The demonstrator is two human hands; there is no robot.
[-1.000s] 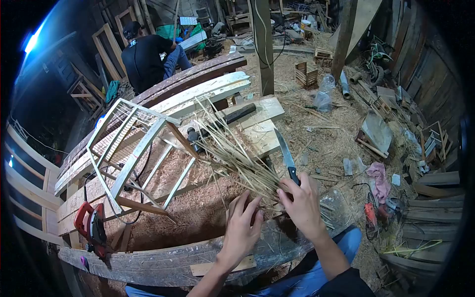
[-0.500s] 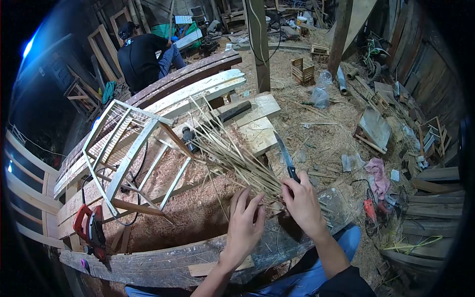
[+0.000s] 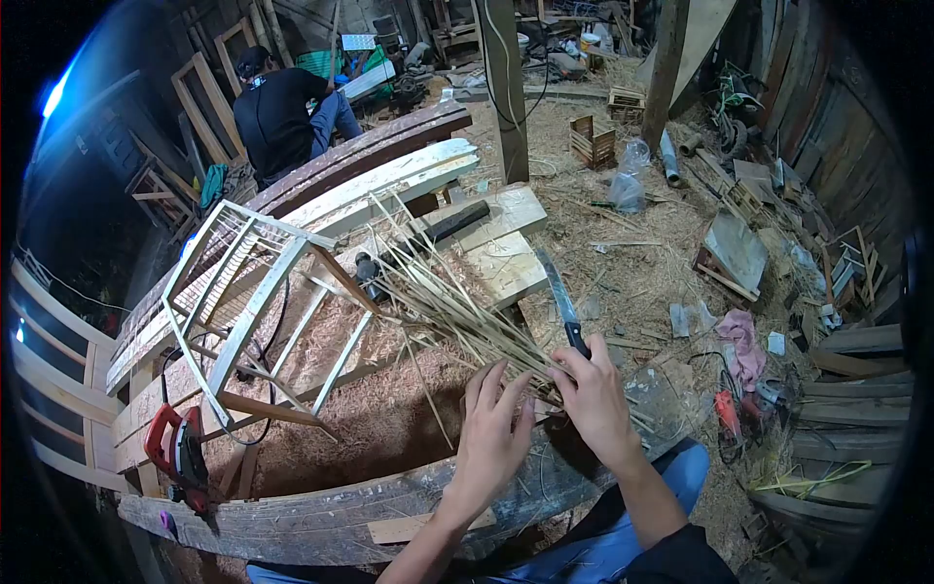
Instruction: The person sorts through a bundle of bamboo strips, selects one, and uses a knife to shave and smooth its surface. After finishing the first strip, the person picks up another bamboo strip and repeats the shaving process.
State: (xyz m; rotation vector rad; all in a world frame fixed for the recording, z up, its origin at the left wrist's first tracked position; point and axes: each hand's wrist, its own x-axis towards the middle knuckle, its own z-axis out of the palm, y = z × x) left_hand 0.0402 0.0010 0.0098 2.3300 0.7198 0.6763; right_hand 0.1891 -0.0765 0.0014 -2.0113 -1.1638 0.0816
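Note:
A bundle of thin wooden sticks lies aslant across the workbench, its near ends between my two hands. In my right hand is a knife, gripped by its black handle with the blade pointing up and away. The fingers of that hand also come close to the stick ends; whether they pinch any is hidden. My left hand is at the near end of the bundle, its fingers slightly bent and apart, fingertips at the sticks. A slatted wooden frame stands left of the bundle.
A red power tool rests at the bench's left end. Behind the bundle are a dark power tool, a hammer-like dark bar and pale planks. A post rises beyond. Another person sits at far left.
My left hand has shifted slightly right, closer to my right hand at the stick ends. The knife stays in my right hand, its blade turned a little.

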